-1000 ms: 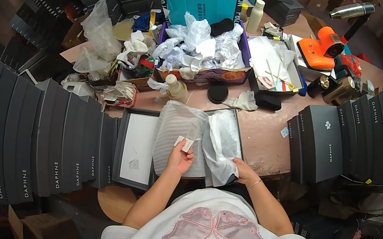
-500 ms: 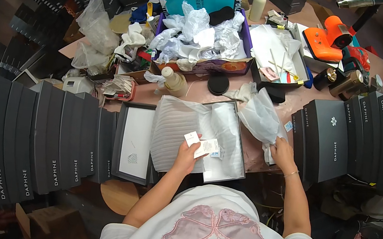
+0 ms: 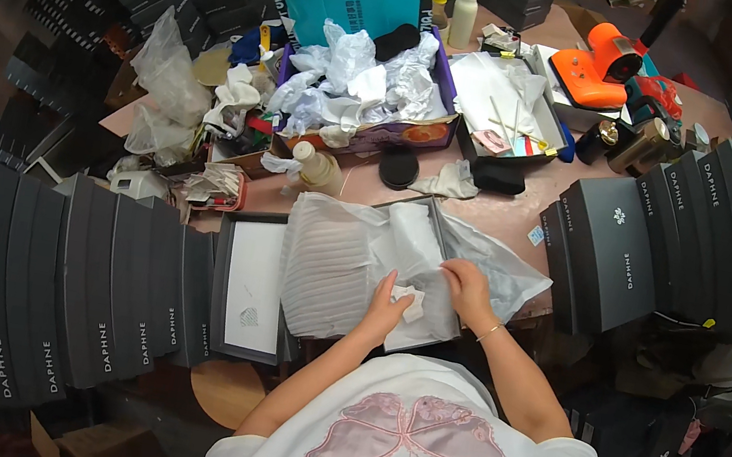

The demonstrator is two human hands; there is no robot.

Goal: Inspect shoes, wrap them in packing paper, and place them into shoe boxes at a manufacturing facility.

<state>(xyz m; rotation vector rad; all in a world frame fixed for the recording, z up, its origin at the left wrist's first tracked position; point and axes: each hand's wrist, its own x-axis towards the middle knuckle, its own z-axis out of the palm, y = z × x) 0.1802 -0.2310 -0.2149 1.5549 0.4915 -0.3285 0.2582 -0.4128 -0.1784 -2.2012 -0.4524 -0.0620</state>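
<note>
In front of me lies an open grey shoe box (image 3: pixel 436 211), lined with white tissue paper (image 3: pixel 413 236); ribbed, translucent wrapping (image 3: pixel 321 265) spreads over its left side. My left hand (image 3: pixel 385 313) is closed on small white cards (image 3: pixel 412 305) above the box's near end. My right hand (image 3: pixel 468 294) pinches thin white paper at the box's right side, fingertips pointing left. To the right of that hand, a translucent white sheet or bag (image 3: pixel 513 277) lies across the box's edge and the table. Left of the wrapping sits the box lid (image 3: pixel 254 287), white inside.
Grey shoe boxes stand in rows at left (image 3: pixel 91 279) and right (image 3: pixel 608 255). Behind are a purple carton (image 3: pixel 448 87) of crumpled paper, a tray (image 3: pixel 548 153) with papers, a bottle (image 3: pixel 318 170), a round black tin (image 3: pixel 398 168) and an orange device (image 3: pixel 595 73).
My right hand has moved left from beyond the box to its right side, and the translucent sheet now lies spread there. My left hand has shifted slightly right with the cards.
</note>
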